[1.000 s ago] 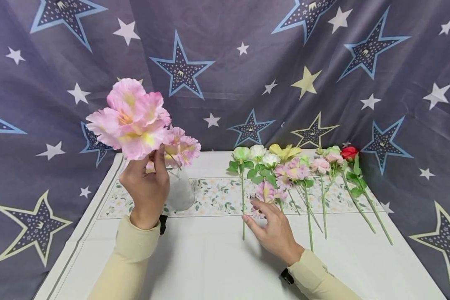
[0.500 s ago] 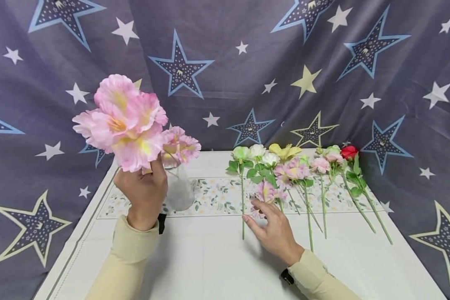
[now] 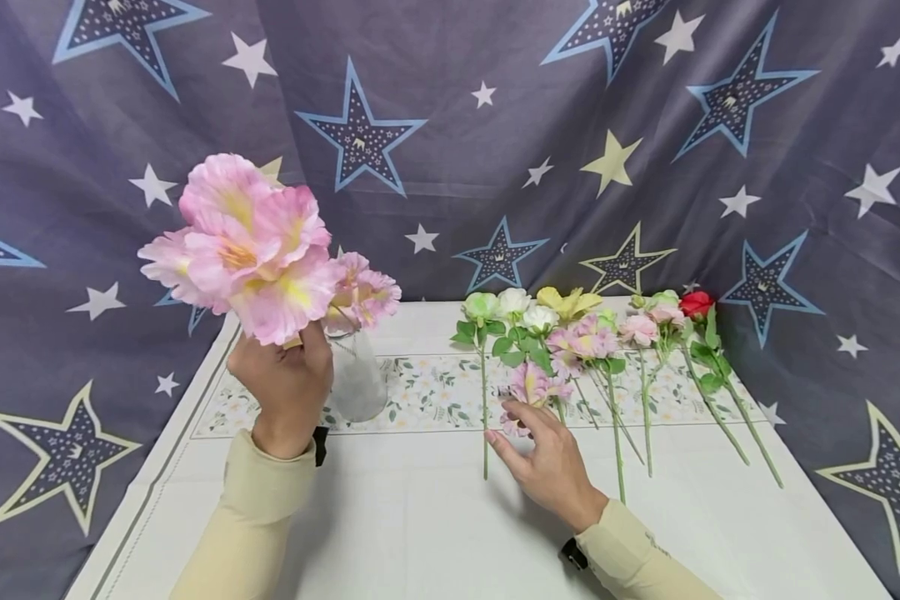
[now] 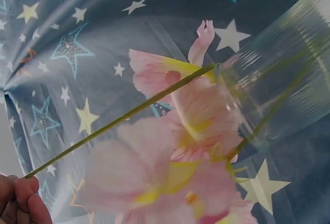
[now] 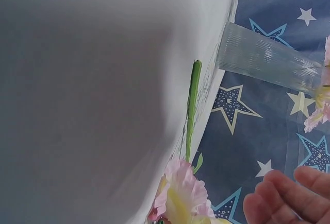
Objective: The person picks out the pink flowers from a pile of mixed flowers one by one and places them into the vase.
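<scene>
My left hand pinches a pink-and-yellow artificial flower just below its bloom, raised at the left. In the left wrist view its thin green stem slants from the fingertips to the rim of the glass vase; whether its end is inside I cannot tell. Pink blooms stand at the mouth of that vase, with stems showing through the glass. My right hand hovers with loosely bent fingers, holding nothing, close to a pink flower lying on the table.
Several artificial flowers lie side by side at the right: white roses, a yellow bloom, pale pink ones and a red rose. A floral runner crosses the white tablecloth. A starry curtain hangs behind.
My left hand has shifted slightly left and down, and the bloom it holds has come closer to the head camera. The right hand has stayed in place.
</scene>
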Motion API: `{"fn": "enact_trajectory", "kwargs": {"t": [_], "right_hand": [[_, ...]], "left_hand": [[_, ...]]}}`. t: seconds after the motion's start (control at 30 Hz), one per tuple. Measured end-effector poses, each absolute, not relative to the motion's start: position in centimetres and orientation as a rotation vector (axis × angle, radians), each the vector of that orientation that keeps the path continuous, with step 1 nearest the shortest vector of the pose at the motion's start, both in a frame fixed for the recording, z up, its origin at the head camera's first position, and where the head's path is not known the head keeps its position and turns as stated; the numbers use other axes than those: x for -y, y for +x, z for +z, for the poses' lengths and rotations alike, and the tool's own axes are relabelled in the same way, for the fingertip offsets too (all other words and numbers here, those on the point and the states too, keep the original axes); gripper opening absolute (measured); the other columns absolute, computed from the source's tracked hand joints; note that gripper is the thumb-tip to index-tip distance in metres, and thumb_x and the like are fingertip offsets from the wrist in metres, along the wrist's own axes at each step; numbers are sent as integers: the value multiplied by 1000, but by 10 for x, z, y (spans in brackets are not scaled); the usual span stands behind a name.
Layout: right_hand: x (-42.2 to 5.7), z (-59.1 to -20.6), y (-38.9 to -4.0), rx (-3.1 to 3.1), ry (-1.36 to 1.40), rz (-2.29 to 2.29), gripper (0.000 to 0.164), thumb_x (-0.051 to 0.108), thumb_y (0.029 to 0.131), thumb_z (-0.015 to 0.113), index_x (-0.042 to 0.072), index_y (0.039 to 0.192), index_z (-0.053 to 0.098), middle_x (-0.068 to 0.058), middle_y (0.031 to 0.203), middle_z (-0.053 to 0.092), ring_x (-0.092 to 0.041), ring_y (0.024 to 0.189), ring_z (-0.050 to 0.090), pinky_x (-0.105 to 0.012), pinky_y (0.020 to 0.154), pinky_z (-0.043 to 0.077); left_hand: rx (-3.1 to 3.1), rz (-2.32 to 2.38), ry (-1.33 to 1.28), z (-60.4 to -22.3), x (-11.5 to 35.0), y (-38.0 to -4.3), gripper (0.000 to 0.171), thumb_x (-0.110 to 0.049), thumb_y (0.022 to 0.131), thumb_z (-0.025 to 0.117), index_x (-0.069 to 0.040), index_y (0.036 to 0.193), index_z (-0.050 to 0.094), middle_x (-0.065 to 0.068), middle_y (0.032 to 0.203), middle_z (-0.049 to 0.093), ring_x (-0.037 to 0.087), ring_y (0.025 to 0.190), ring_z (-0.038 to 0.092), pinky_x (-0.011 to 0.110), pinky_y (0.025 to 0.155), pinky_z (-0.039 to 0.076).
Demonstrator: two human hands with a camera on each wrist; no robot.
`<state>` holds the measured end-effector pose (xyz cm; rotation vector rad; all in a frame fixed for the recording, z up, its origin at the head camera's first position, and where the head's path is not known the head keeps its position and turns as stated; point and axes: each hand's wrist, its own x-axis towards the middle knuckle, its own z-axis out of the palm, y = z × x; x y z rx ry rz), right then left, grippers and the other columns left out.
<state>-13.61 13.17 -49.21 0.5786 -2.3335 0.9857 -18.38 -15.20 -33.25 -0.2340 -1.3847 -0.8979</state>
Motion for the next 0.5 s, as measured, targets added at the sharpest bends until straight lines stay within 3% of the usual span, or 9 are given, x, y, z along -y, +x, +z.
{"fn": "enact_trajectory", "kwargs": {"t": [0.33,0.5], "right_hand": [[-129,-491,-135,2346,577,980,45,31,91,79,9,129,68,-8,112,73,-27,99,70,-43,76,58],[-128,-491,-135,2344,575,973,45,31,91,79,9,129,68,-7,112,73,-25,99,70,-42,78,58]], "left_hand": [[1554,-830,-310,-342,158,-188,17,2,88,62,2,71,64,14,59,56,30,51,49,39,54,37],[1700,-832,-346,-353,164,-197,16,-1,96,65,3,82,69,15,63,55,29,56,52,35,57,40]]}}
